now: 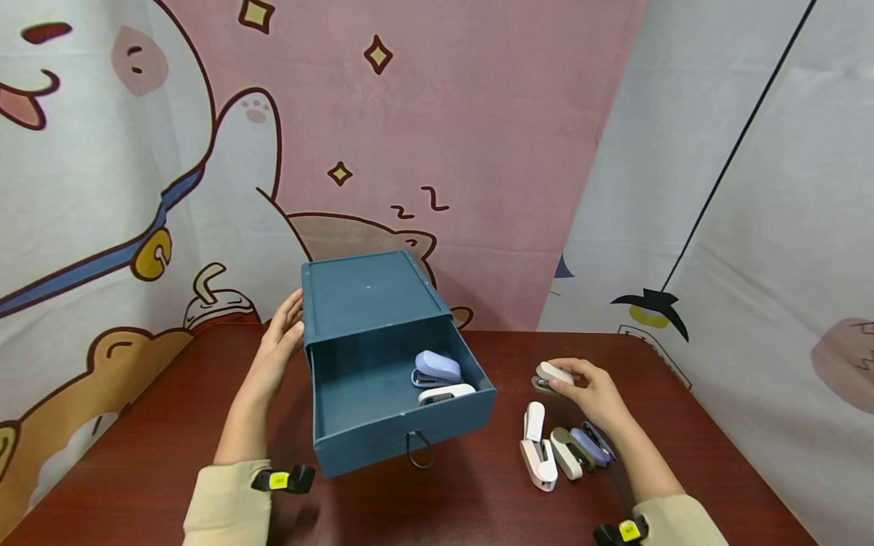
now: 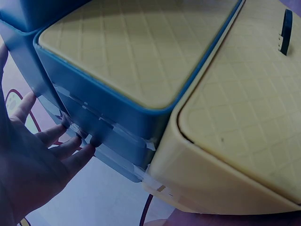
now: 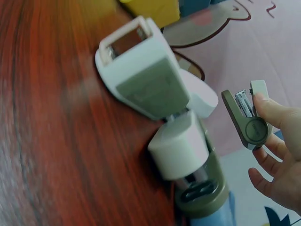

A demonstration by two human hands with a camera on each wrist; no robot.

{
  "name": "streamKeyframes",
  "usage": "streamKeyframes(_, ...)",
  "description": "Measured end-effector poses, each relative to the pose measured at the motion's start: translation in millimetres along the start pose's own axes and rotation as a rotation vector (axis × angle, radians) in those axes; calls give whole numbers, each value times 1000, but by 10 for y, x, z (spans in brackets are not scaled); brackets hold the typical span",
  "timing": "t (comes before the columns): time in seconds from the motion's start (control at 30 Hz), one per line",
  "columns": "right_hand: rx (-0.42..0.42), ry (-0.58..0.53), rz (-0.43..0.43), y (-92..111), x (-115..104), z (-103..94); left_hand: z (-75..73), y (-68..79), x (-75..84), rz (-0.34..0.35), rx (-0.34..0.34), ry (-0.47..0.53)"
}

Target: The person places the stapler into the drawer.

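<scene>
My left hand point(image 1: 282, 337) rests its fingers against the left side of a blue drawer box point(image 1: 369, 296); in the left wrist view the fingers look fairly straight. The drawer point(image 1: 365, 387) is pulled out toward me. Inside it, at the right, lie a lavender stapler point(image 1: 438, 367) and a white stapler point(image 1: 445, 393). Off to the right, my right hand point(image 1: 592, 394) pinches a white and olive-green stapler point(image 3: 254, 123) between thumb and fingers, above the table. Nearer me stand a white stapler point(image 1: 537, 451), a white and olive stapler point(image 1: 568, 453) and a lavender stapler point(image 1: 592, 444), close together.
Cream-yellow panels point(image 2: 244, 113) show beside the blue ones in the left wrist view. A dark loop handle point(image 1: 419, 450) hangs on the drawer front. The reddish-brown table point(image 1: 403, 508) ends at a printed cloth backdrop point(image 1: 478, 152).
</scene>
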State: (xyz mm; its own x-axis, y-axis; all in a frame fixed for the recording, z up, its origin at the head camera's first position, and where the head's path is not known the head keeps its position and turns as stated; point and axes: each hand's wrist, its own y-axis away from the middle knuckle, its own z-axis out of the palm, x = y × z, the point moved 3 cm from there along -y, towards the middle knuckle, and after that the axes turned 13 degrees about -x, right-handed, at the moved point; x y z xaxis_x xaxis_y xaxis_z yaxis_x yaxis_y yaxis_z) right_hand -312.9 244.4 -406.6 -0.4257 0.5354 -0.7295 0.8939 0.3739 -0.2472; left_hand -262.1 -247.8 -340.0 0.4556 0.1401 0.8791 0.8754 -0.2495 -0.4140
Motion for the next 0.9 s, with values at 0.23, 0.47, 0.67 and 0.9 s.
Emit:
streamKeyframes(0.23, 54, 10, -62, 85, -624, -46, 5, -1, 14, -3, 2, 1)
streamKeyframes(0.47, 57, 19, -85, 117, -1010, -80, 5, 1, 14, -8, -4, 3)
streamKeyframes(0.67, 65, -3, -145, 37, -987, -81, 12, 5, 23, -9, -3, 2)
streamKeyframes(0.9, 75, -9, -200, 28, -1299, -138, 5, 3, 7, -10, -2, -4)
